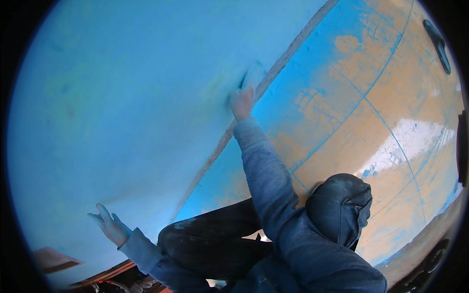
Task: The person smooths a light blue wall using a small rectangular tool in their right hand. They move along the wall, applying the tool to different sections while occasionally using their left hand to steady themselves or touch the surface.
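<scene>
My right hand (242,102), blurred, is closed on a pale blue, dark-edged object (253,73) too smeared to make out, against a broad blue surface (122,107) beside its narrow grey edge strip (300,41). At the lower left, my left hand (110,223), dusted pale blue, has its fingers spread and holds nothing; it is over or against the same surface, and I cannot tell whether it touches it. My knees (337,205) are bent below, in dark trousers.
Right of the strip lies a tan tiled floor (337,141) streaked with blue. A black shoe-like object (437,46) is at the upper right. Orange and dark items (122,281) show past the blue surface's lower edge, and a dark object (437,259) lies at the lower right.
</scene>
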Demonstrator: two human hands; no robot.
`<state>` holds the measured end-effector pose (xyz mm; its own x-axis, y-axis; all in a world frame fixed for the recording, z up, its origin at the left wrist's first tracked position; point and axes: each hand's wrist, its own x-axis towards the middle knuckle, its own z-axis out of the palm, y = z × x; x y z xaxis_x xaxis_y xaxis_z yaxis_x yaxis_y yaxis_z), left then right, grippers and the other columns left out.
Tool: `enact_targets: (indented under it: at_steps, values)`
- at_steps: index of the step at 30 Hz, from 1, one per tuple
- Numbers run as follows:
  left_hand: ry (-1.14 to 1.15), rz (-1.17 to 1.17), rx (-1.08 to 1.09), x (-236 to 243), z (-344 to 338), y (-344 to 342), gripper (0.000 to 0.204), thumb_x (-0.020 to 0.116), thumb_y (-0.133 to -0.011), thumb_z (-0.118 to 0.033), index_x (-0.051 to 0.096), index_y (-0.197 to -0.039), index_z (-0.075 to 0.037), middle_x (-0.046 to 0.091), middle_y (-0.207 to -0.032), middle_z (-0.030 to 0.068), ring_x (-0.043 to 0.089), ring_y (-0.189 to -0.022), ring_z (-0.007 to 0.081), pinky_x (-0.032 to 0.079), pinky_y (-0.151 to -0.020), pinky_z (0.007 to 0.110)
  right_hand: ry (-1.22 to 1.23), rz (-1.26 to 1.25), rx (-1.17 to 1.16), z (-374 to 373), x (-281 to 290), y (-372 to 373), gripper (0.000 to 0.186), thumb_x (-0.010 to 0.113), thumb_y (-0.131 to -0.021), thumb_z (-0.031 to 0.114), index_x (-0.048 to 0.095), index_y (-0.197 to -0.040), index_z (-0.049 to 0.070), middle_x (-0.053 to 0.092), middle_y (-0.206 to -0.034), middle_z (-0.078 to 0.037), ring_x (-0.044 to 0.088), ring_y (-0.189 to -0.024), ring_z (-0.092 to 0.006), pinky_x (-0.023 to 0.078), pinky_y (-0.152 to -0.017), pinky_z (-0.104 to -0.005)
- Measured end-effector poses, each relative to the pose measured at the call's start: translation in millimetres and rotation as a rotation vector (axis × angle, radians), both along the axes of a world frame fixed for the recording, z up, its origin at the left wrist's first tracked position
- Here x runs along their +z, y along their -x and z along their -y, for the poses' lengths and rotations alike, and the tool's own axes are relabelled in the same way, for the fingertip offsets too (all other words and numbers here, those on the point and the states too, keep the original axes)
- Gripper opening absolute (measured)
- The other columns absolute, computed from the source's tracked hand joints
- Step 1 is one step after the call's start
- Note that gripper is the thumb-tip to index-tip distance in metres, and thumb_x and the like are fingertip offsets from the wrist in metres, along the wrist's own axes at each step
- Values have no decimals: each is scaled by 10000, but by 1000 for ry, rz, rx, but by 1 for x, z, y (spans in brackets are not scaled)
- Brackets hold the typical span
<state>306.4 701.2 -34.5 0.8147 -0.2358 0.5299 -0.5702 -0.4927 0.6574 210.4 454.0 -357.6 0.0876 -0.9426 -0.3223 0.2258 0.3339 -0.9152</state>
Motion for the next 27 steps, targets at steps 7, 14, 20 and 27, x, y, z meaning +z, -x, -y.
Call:
enact_targets:
  at_steps: [7,14,20,27]
  values:
    - [-578,257,290,-55,-42,-155,1134,748,-669,-445,23,-1285,172,344,-1251,249,389,-1129,268,276,-997,334,619,-421,-478,-41,33,-45,466,537,-708,103,436,-1128,-72,470,-1116,-278,460,-1057,-361,376,-854,-450]
    - [-392,412,433,-80,-12,-139,1166,707,-663,-512,-15,-1314,131,206,-1340,267,386,-1138,287,298,-983,355,-41,111,48,8,-58,-12,502,512,-695,64,396,-1158,-93,429,-1198,-278,405,-1128,-392,333,-927,-446]
    - [-202,562,572,-88,-10,-137,1099,648,-694,-519,-1,-1327,100,192,-1355,252,357,-1161,291,285,-989,364,494,-214,-340,-26,38,-25,588,506,-672,57,380,-1228,-91,406,-1215,-295,420,-1125,-373,329,-936,-438]
    - [5,633,636,-103,25,-133,1022,580,-729,-527,15,-1343,65,176,-1372,233,322,-1188,296,271,-997,375,-363,39,334,33,-15,15,680,478,-751,96,198,-1362,-10,306,-1356,-239,283,-1276,-330,204,-1061,-408]
